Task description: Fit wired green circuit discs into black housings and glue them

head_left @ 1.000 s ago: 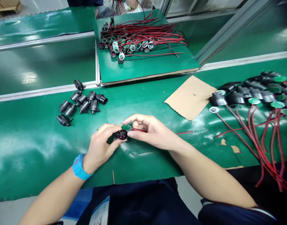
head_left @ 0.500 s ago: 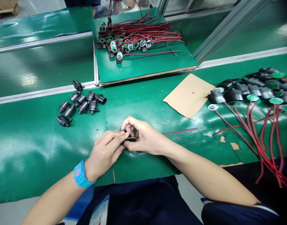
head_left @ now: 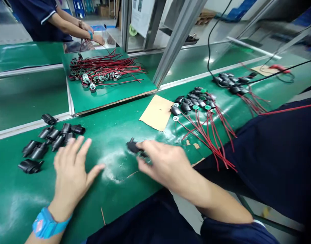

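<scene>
My right hand (head_left: 165, 162) grips a black plastic housing (head_left: 132, 146) above the green bench; a bit of green circuit board shows under the fingers. The rest of that part is hidden by the hand. My left hand (head_left: 72, 169), with a blue band on the wrist, is spread and holds nothing. It hovers at the near side of a group of black housings (head_left: 53, 135). To the right lies a pile of black housings (head_left: 193, 101) with green round boards and red wires (head_left: 203, 135) trailing toward the bench's front edge.
A raised green board (head_left: 107, 98) carries many red-wired round parts (head_left: 101, 67). A cardboard piece (head_left: 155, 113) lies mid-bench. Farther right are more wired housings (head_left: 229, 83), a black cable (head_left: 208, 51) and a red-handled tool (head_left: 279, 68). People stand across the bench and at right.
My hands have parted: the left let go and moved left with fingers spreading, while the right keeps the housing. The view has swung right, bringing two other people into sight.
</scene>
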### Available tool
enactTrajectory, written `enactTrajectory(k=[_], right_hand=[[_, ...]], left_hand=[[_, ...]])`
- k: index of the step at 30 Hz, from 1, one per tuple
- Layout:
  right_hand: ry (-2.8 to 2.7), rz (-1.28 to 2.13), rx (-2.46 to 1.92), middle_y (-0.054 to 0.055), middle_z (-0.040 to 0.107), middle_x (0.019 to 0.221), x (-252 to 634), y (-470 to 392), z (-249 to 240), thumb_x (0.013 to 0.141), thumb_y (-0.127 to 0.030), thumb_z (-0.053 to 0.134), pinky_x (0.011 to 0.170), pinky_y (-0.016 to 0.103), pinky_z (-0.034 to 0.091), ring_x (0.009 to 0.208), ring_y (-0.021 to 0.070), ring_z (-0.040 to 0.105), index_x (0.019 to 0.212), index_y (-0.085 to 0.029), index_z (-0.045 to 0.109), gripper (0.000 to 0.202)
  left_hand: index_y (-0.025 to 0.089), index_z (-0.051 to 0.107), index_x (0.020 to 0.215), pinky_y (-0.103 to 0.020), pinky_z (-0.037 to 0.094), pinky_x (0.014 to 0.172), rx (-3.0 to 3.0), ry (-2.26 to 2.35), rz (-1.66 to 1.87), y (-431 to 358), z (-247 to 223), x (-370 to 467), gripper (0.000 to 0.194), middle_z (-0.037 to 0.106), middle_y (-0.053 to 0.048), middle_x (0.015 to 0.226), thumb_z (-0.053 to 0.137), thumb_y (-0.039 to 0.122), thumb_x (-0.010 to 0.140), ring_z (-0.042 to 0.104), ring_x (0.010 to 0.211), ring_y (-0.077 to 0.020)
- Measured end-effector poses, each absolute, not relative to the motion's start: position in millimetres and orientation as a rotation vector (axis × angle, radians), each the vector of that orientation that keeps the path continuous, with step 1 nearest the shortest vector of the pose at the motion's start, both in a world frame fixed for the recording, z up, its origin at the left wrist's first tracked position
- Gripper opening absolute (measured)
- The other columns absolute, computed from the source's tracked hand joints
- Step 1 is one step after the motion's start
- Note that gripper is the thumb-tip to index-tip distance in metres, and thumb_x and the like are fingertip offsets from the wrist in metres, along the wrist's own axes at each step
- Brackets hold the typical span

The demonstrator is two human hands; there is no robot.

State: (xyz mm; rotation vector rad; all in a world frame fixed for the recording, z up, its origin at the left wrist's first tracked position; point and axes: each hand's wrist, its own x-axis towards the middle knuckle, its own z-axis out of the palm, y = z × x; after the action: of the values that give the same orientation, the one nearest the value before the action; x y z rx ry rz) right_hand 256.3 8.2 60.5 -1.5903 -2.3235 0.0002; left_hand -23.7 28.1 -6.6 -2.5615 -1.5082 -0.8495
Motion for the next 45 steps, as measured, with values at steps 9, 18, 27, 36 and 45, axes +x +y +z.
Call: enactTrajectory(k=[9,18,27,36,45], right_hand=[[-1.691,-0.405,-2.348,0.010,0.064,0.066,425.3,52.7,7.2,0.089,-0.041,0.062,0.053,0.032,0.023,0.053,0.0207,0.052,0.103,-0.015,0.061,0.030],[-1.923,-0.361,-1.894,0.020,0.068,0.118,427.8,73.7,17.0,0.089,-0.045,0.071,0.077,0.042,0.041,0.106,0.0368,0.059,0.123,-0.022,0.061,0.043],[-2.279,-0.020,-1.538,0.013,0.070,0.122,273.6,221.3,47.2,0.095,-0.033,0.060,0.099,0.049,0.039,0.116,0.0343,0.058,0.118,-0.020,0.068,0.027],[-2.463,0.125,-1.366,0.012,0.069,0.126,162.7,321.3,37.9,0.087,-0.015,0.067,0.100,0.042,0.041,0.115,0.0299,0.060,0.136,-0.020,0.061,0.050],[-2.502,0.261,-1.242,0.008,0.075,0.108,145.9,249.8,59.2,0.087,-0.031,0.073,0.080,0.031,0.046,0.093,0.0232,0.067,0.113,-0.019,0.073,0.028]], left_hand=[[0.020,0.058,0.127,-0.070,0.038,0.100,-2.306,-1.750,-0.469,48.7,-10.3,-55.6,0.034,0.061,-0.022,0.138,0.053,0.040,0.099,0.049,0.133,-0.0496],[0.017,0.055,0.130,-0.044,0.053,0.090,-2.459,-1.862,-0.723,49.3,-9.4,-52.7,0.038,0.065,-0.015,0.117,0.053,0.038,0.098,0.065,0.106,-0.0325],[0.024,0.050,0.121,-0.032,0.051,0.084,-2.733,-2.438,-1.422,29.8,-4.2,-25.0,0.022,0.066,-0.005,0.110,0.045,0.031,0.101,0.065,0.095,-0.0182],[0.025,0.046,0.109,-0.026,0.041,0.064,-2.566,-2.567,-1.456,34.2,-0.4,-35.0,0.011,0.058,0.003,0.090,0.047,0.026,0.098,0.049,0.066,-0.0120],[0.021,0.056,0.115,-0.024,0.042,0.066,-2.207,-2.725,-2.280,39.0,-1.5,-30.6,0.027,0.062,0.001,0.087,0.063,0.038,0.094,0.051,0.068,-0.0103]])
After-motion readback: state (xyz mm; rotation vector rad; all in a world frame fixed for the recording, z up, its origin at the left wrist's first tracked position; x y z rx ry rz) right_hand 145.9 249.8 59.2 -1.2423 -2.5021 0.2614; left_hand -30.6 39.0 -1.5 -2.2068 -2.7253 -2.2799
